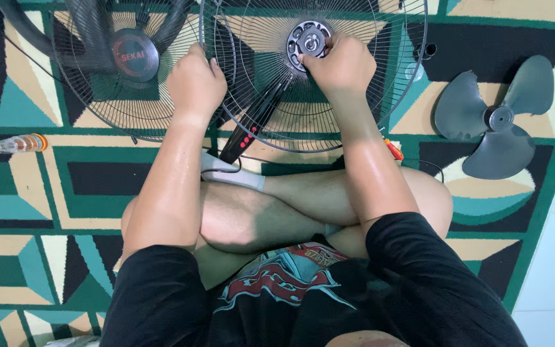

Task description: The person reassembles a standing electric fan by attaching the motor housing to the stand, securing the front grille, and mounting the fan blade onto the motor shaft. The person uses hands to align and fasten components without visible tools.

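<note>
The round black wire fan guard [329,122] is gripped at its rim by the left hand [195,83]. The grey centre hub [308,40] is pinched under the right hand [343,64] fingers, probably being fastened; steady turning is needed.

A round badge [135,54] sits at the centre of the front fan grille [107,96] lying on the patterned carpet [65,186], upper left in the view; it is a dark disc with a red ring and pale lettering. A small clear bottle [17,143] with an orange cap lies on its side at the left edge, its wrapper too blurred to make out.
</note>
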